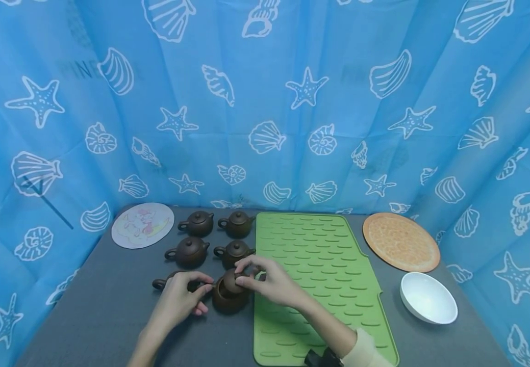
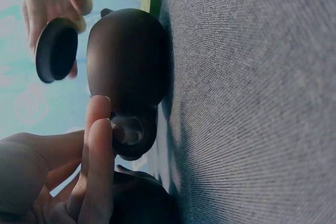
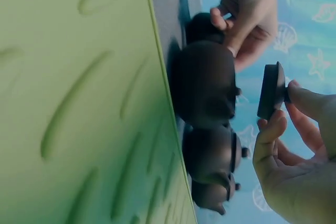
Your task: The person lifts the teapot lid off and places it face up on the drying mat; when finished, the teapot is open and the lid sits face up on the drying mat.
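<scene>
a dark brown, round-bellied clay teapot (image 1: 229, 298) is stood just left of the green mat (image 1: 320, 265), its mouth uncovered. its flat round lid (image 3: 271, 92) is pinched above it by the right hand (image 1: 271, 280). its handle is pinched by the left hand (image 1: 179, 300).

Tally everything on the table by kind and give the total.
Brown teapots: 6
Lifted teapot lid: 1
Green ridged mat: 1
Round plates, one pictured, one orange: 2
White bowl: 1
Total: 11
</scene>
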`<state>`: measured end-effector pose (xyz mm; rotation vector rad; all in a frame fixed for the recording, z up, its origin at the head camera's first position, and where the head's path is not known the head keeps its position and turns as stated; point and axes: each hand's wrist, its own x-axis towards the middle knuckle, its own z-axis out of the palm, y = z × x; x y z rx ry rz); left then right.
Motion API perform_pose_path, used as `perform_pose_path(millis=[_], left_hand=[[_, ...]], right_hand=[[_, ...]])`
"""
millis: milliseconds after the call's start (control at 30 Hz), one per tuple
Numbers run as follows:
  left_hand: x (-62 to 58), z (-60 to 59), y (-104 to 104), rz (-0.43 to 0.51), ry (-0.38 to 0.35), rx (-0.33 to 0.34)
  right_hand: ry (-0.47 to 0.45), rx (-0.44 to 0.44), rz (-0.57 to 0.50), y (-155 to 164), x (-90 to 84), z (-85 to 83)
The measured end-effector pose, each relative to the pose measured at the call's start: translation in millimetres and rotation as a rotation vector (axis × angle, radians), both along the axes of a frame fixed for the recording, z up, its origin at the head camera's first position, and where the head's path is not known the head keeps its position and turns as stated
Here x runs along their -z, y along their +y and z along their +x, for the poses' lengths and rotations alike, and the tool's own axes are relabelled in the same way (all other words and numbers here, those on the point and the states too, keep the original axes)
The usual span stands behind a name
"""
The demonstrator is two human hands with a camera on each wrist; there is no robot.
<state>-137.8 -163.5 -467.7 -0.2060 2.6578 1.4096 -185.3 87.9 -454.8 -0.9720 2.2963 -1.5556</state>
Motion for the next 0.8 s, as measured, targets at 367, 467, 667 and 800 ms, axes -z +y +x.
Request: perform_pose_path(millis=[367, 467, 667, 800], left_hand=[[0.8, 1.3, 0, 0.002, 0.001, -0.006], [1.3, 1.4, 0, -0.002, -0.005, -0.004], [1.5, 1.1, 0, -0.015, -0.019, -0.004], [0.5, 0.9, 0, -0.019, -0.026, -0.006]], right_hand=[[-0.094, 0.015, 0.064, 34, -3.0, -1.3], [-0.129, -0.021, 0.042, 42, -1.6, -2.5], [-0.231, -0.063, -0.065, 57, 4.2, -6.9], [-0.294, -0.051, -0.108, 65, 6.9, -10.0]])
